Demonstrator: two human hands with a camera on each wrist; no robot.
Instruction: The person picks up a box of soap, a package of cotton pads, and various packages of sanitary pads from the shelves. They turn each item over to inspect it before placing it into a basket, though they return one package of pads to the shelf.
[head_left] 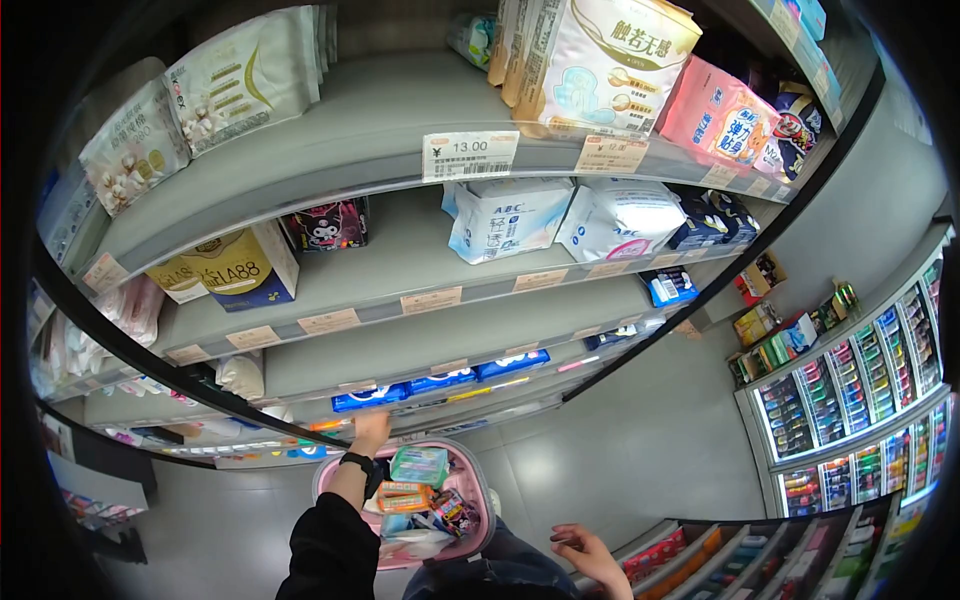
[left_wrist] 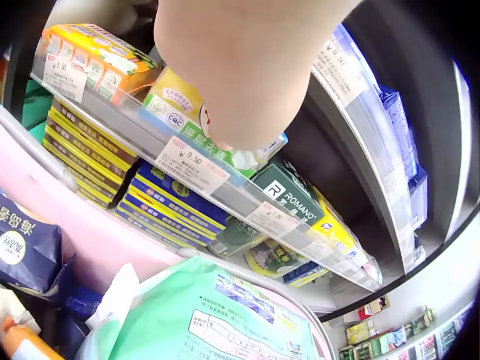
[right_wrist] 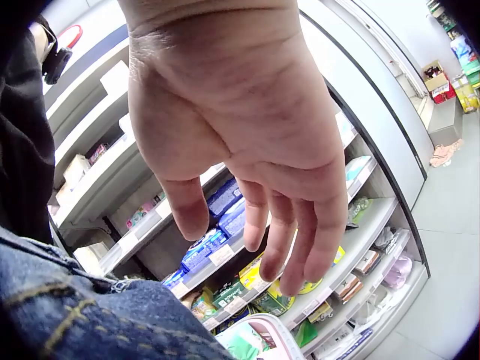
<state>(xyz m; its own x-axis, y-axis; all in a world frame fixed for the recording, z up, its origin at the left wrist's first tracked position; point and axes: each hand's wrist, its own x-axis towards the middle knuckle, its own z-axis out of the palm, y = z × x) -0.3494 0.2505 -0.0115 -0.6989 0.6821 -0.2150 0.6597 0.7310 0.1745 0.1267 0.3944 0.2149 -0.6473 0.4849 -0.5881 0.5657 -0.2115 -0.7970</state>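
Note:
My left hand point(head_left: 372, 430) reaches to a low shelf, just beyond the pink basket point(head_left: 487, 490). In the left wrist view, the left hand point(left_wrist: 232, 67) overlaps a yellow-and-green box point(left_wrist: 176, 105) behind a 9.50 price tag; its fingers are hidden, so I cannot tell whether they grip the box. An orange pack point(left_wrist: 101, 56) lies left of that box, and a dark green ROMANO box point(left_wrist: 285, 191) to its right. My right hand point(head_left: 590, 558) hangs beside my leg, holding nothing; in the right wrist view, the right hand point(right_wrist: 247, 142) points its loose fingers downward.
Inside the basket are a green pack point(head_left: 420, 465), orange packs point(head_left: 403, 497) and a dark blue pack point(left_wrist: 26, 244). Blue packs point(head_left: 440, 380) line the shelf above my left hand. Higher shelves hold sanitary pads point(head_left: 620, 70). Bottle racks point(head_left: 850, 390) stand at right.

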